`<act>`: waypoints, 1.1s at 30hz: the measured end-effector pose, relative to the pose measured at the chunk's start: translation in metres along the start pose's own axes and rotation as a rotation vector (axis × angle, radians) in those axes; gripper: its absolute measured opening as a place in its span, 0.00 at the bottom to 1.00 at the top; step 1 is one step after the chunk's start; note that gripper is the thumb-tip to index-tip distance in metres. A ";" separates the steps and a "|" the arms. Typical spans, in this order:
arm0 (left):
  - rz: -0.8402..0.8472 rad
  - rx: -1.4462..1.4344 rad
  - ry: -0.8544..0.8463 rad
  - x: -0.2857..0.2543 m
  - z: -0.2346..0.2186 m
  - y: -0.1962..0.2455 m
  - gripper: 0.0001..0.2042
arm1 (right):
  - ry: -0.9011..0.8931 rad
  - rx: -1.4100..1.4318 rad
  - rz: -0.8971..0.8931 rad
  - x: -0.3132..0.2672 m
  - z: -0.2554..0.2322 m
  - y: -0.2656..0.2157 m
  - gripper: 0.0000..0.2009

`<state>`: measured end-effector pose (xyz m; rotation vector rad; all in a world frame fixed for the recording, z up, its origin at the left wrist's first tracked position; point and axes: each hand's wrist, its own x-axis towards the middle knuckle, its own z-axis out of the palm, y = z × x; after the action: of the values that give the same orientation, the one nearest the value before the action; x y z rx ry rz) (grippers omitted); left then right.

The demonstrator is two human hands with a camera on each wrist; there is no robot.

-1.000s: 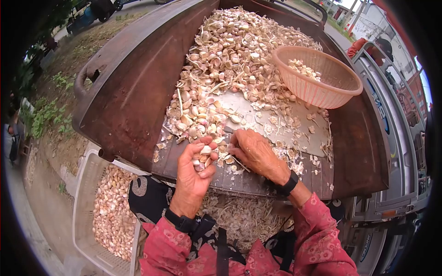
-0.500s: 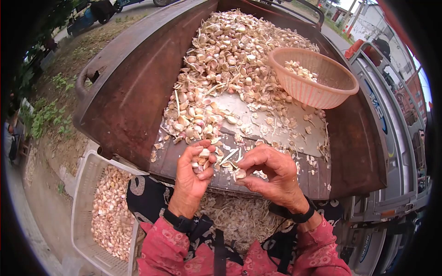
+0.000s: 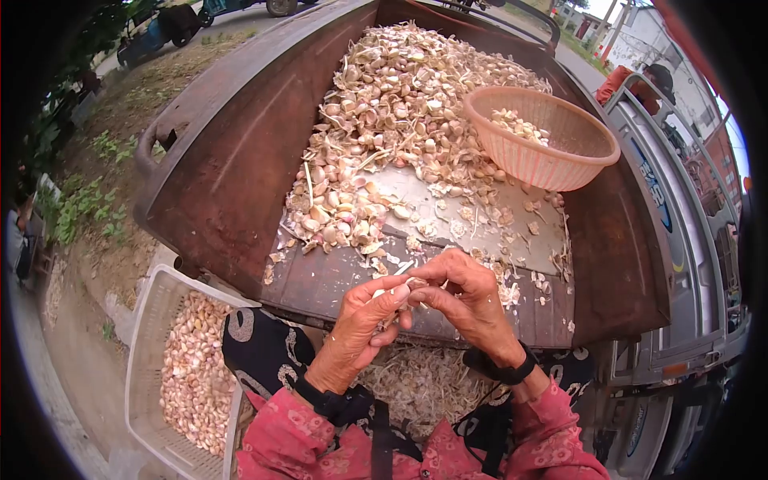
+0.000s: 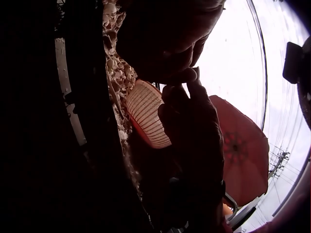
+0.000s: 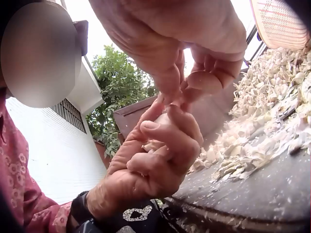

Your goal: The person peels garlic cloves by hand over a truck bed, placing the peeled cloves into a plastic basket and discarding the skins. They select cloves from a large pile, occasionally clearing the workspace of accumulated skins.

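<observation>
The left hand (image 3: 362,324) curls round several garlic cloves, partly hidden by its fingers; in the right wrist view, pale cloves (image 5: 154,145) show between the fingers of that left hand (image 5: 150,160). Thumb and forefinger of the right hand (image 3: 470,302) pinch a small garlic piece (image 3: 416,283) at the left fingertips, so the two hands touch. Both are above the front edge of the metal tray (image 3: 320,280). Beyond them lies a heap of garlic cloves and loose skins (image 3: 400,96). The left wrist view is very dark around the hands.
A pink plastic basket (image 3: 552,164) holding some cloves stands on the heap's right side. A white crate (image 3: 144,384) of cloves is at the lower left. Skins and stalks (image 3: 424,384) lie below the tray's front edge. A vehicle (image 3: 680,240) stands at the right.
The right hand rose from the tray surface with a garlic piece between thumb and finger, then moved left to the left hand. The left hand has shifted slightly right and turned toward it.
</observation>
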<state>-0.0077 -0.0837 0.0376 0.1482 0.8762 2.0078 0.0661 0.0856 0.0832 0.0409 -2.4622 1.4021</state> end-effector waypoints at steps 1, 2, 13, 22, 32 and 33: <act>0.012 0.006 0.006 0.001 -0.001 0.000 0.15 | -0.001 0.021 0.033 0.001 0.002 0.001 0.10; 0.009 -0.001 0.008 0.002 -0.002 -0.001 0.14 | -0.007 0.029 0.018 0.002 0.006 0.002 0.10; 0.019 0.034 -0.010 -0.001 -0.005 -0.003 0.12 | 0.127 0.299 0.069 -0.007 0.027 0.008 0.09; 0.060 -0.138 0.191 -0.039 0.006 0.022 0.10 | 0.268 0.364 0.064 0.000 0.027 -0.010 0.10; 0.608 1.087 1.189 -0.246 -0.197 0.060 0.22 | -0.057 -0.460 0.028 0.099 -0.014 0.091 0.12; 0.525 1.503 1.230 -0.260 -0.217 0.053 0.28 | -0.066 -0.507 0.043 0.107 -0.008 0.097 0.13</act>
<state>0.0141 -0.4188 -0.0306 -0.0784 3.2408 1.2008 -0.0507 0.1568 0.0357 -0.0798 -2.8112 0.7637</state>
